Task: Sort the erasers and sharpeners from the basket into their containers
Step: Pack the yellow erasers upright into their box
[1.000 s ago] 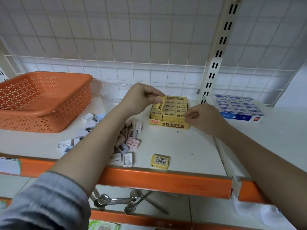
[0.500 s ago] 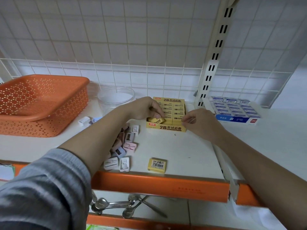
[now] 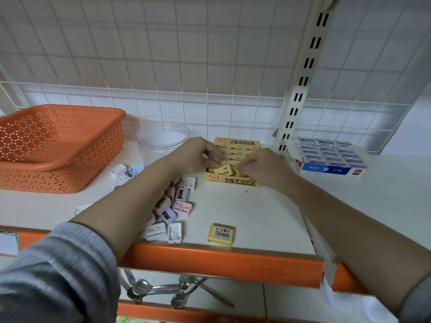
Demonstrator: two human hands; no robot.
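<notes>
- Since a second ago, both hands are now meeting over the front row of the yellow 2B eraser box [image 3: 233, 180], and a yellow eraser [image 3: 224, 170] is sitting tilted there.
- The left hand [image 3: 198, 155] is pinching that eraser at its top edge with curled fingers.
- The right hand [image 3: 261, 167] is curling its fingertips at the eraser's right end; whether it is actually gripping is unclear.
- A loose yellow eraser [image 3: 220, 234] is lying near the shelf's front edge.
- The left forearm is hiding part of the sharpeners [image 3: 177, 210].

White shelf [image 3: 256, 213] carries orange basket [image 3: 58, 145], clear jar [image 3: 163, 141], scattered sharpeners [image 3: 172, 210], yellow eraser box [image 3: 233, 180], blue eraser box [image 3: 331, 159], loose eraser [image 3: 220, 234].
</notes>
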